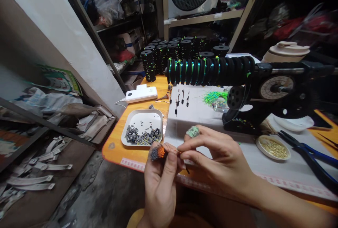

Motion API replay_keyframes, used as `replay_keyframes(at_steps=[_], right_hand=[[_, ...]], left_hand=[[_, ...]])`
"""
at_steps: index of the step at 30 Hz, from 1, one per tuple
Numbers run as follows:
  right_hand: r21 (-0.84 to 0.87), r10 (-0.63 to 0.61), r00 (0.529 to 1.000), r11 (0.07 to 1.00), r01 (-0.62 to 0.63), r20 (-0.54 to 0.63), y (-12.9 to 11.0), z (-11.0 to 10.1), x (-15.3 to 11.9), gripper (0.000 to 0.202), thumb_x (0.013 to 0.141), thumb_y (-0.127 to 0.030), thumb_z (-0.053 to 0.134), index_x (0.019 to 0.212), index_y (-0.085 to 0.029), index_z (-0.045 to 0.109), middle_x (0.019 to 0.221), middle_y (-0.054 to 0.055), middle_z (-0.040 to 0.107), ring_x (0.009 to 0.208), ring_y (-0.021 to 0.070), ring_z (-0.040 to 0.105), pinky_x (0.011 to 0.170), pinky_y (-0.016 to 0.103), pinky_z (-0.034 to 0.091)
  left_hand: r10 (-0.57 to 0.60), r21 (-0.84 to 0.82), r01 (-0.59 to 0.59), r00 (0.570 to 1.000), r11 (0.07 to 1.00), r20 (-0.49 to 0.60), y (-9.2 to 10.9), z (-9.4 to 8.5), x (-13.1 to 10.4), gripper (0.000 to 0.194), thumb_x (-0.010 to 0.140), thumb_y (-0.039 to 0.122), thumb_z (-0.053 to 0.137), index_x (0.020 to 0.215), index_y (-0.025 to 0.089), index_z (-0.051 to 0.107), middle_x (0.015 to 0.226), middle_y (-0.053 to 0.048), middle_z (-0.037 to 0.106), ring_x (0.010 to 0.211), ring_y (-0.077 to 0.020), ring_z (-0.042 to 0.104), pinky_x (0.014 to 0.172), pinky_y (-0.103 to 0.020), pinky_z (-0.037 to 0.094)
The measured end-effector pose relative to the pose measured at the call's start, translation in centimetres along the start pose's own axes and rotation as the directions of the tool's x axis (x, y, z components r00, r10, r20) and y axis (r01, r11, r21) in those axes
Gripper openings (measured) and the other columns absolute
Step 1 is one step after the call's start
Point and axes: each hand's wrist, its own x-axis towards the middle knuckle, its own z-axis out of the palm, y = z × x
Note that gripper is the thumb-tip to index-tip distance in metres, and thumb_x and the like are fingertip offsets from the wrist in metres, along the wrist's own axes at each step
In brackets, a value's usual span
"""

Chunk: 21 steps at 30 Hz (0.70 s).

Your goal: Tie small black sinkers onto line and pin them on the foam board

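In my left hand (161, 189) is a bundle of thin pieces with grey and orange tips (157, 153), gripped between thumb and fingers. My right hand (218, 154) meets it from the right, thumb and index fingertip pinched together beside the left fingertips. Whatever sits in that pinch is too small to make out. A green, rough-looking wrap (193, 132) shows on one right finger. Below the fingertips a short dark thin piece (187, 169) sticks out. Just behind my left hand, a white square tray (126, 122) holds many small dark tubular pieces.
Behind the hands, a black machine (264, 94) carries a horizontal ribbed roll (211, 69) wound with shiny green strands. Similar upright rolls (173, 54) stand at the back. Pliers (303, 150) and a dish of gold bits (273, 149) lie right; a white power bank (141, 94) lies left.
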Motion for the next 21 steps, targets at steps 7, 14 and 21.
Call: replay_keyframes(at_steps=[7, 14, 21], right_hand=[[0.036, 0.012, 1.0, 0.999, -0.012, -0.003, 0.4, 0.0, -0.2, 0.009, 0.086, -0.015, 0.07, 0.091, -0.019, 0.076, 0.07, 0.002, 0.067, 0.064, 0.0137, 0.056, 0.056, 0.025, 0.043], [-0.021, -0.009, 1.0, 1.0, 0.009, 0.026, -0.1, -0.2, 0.0, 0.01, 0.089, -0.012, 0.064, 0.088, -0.018, 0.072, 0.07, 0.002, 0.063, 0.065, 0.0134, 0.053, 0.058, 0.025, 0.042], [0.001, 0.013, 0.989, 1.0, -0.013, 0.147, 0.1, -1.0, 0.3, 0.012, 0.093, -0.015, 0.06, 0.092, -0.019, 0.071, 0.077, 0.002, 0.059, 0.07, 0.0129, 0.054, 0.061, 0.025, 0.042]], left_hand=[[0.025, -0.072, -0.027, 0.999, 0.997, -0.037, 0.1, 0.8, -0.1, 0.015, 0.084, 0.028, 0.072, 0.074, 0.019, 0.066, 0.069, 0.003, 0.054, 0.067, -0.0088, 0.051, 0.072, -0.02, 0.047], [-0.044, -0.091, 0.042, 0.999, 0.995, -0.024, 0.5, 0.5, -0.2, 0.015, 0.082, 0.027, 0.075, 0.074, 0.018, 0.065, 0.067, 0.002, 0.055, 0.066, -0.0091, 0.052, 0.065, -0.019, 0.044], [-0.207, -0.074, 0.218, 0.97, 0.973, 0.125, 1.9, -0.4, -0.2, 0.012, 0.083, 0.026, 0.073, 0.079, 0.017, 0.066, 0.064, 0.002, 0.053, 0.061, -0.0086, 0.049, 0.061, -0.02, 0.04]])
